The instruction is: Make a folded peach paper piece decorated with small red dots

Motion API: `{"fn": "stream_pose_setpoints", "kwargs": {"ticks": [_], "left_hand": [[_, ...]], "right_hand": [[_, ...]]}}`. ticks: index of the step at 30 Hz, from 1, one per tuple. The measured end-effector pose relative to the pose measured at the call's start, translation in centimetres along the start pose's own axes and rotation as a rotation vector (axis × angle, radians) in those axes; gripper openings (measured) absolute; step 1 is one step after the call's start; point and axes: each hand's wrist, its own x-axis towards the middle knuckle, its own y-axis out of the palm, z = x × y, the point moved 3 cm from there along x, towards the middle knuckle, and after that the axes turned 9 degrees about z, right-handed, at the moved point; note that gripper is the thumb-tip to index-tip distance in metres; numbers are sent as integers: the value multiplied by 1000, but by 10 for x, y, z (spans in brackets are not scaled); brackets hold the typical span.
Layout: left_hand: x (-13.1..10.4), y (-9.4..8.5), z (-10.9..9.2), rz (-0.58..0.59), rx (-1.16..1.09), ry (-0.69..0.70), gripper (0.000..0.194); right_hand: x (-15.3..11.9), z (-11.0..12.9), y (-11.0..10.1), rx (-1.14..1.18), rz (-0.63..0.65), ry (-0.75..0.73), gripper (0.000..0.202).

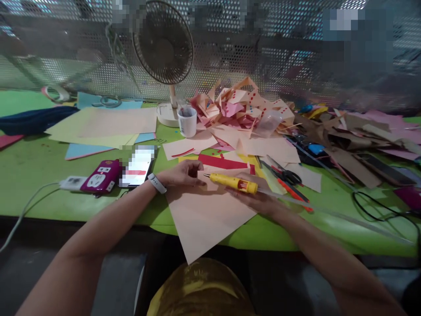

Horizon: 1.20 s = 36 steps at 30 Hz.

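Observation:
A yellow glue gun (241, 184) lies across my right hand (253, 197), its metal tip pointing left. The fingers of that hand are wrapped round it. My left hand (187, 173), with a white band at the wrist, is closed at the edge of a peach paper sheet (204, 219), close to the tip. What its fingertips pinch is too small to make out. One corner of the sheet hangs over the table's front edge. Behind both hands lies a red paper strip (226, 162).
Black scissors (291, 177) and a red cutter (296, 195) lie to the right. On the left are a lit phone (138, 166) and a purple power bank (103, 177). Behind stand a fan (163, 48), a white cup (187, 123) and a heap of paper scraps (243, 105).

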Motion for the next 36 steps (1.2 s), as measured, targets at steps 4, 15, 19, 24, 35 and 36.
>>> {"fn": "stream_pose_setpoints", "kwargs": {"ticks": [4, 15, 19, 24, 35, 36], "left_hand": [[0, 2, -4, 43, -23, 29, 37], [-1, 4, -7, 10, -125, -17, 39], [-2, 7, -8, 49, -294, -25, 40], [-2, 9, -11, 65, -360, -53, 40], [-4, 14, -11, 79, -381, -61, 37], [-4, 14, -10, 87, -391, -62, 38]], "right_hand": [[0, 3, 3, -178, -5, -70, 16], [2, 3, 5, -290, -104, -228, 13], [0, 3, 4, -342, -176, -296, 14], [0, 6, 1, -434, -217, -466, 19], [1, 7, 4, -581, -257, -563, 13], [1, 7, 4, -585, -258, -571, 12]]}}
